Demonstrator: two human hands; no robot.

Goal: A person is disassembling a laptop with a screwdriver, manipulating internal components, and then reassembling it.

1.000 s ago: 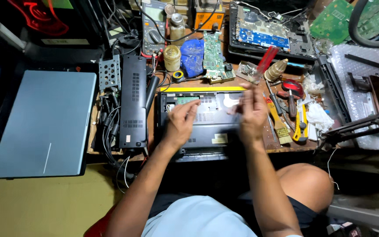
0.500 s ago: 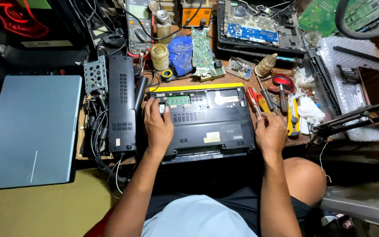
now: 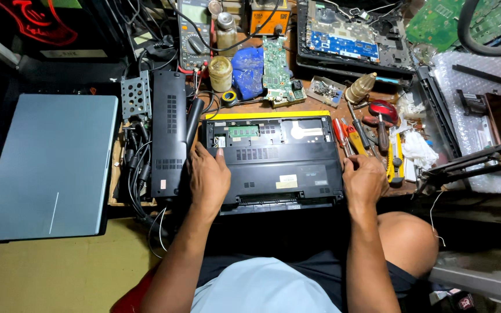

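A black laptop (image 3: 273, 165) lies bottom-up in the middle of the counter (image 3: 117, 174), just in front of the person, with its far strip uncovered so that a green memory stick (image 3: 243, 131) and a silver drive (image 3: 305, 131) show along the far edge. The left hand (image 3: 209, 181) lies flat on the near-left corner of the laptop, fingers spread and pointing far, its grip open and holding nothing. The right hand (image 3: 364, 181) sits at the laptop's right edge with the fingers curled in toward the thumb; its grip looks closed, but whether anything small is pinched there cannot be told. Just beyond that hand, touching the laptop's right side, lie red-handled screwdrivers (image 3: 343, 136), and further right a yellow-handled tool (image 3: 391, 162) and crumpled white tissue (image 3: 417, 148). A yellow strip (image 3: 267, 115) runs along the far edge of the laptop. Left of the laptop stands a long black cover panel (image 3: 168, 133), with a perforated metal bracket (image 3: 135, 95) at its far-left corner and tangled black cables (image 3: 134, 168) on its left. Well to the left lies a closed grey laptop (image 3: 44, 165). Along the far side are a multimeter (image 3: 195, 29), a tape roll (image 3: 220, 72), a blue bag (image 3: 247, 64), a green circuit board (image 3: 275, 69), and an opened laptop chassis (image 3: 352, 35) with its board exposed. Bubble wrap (image 3: 494, 116) covers the far right.
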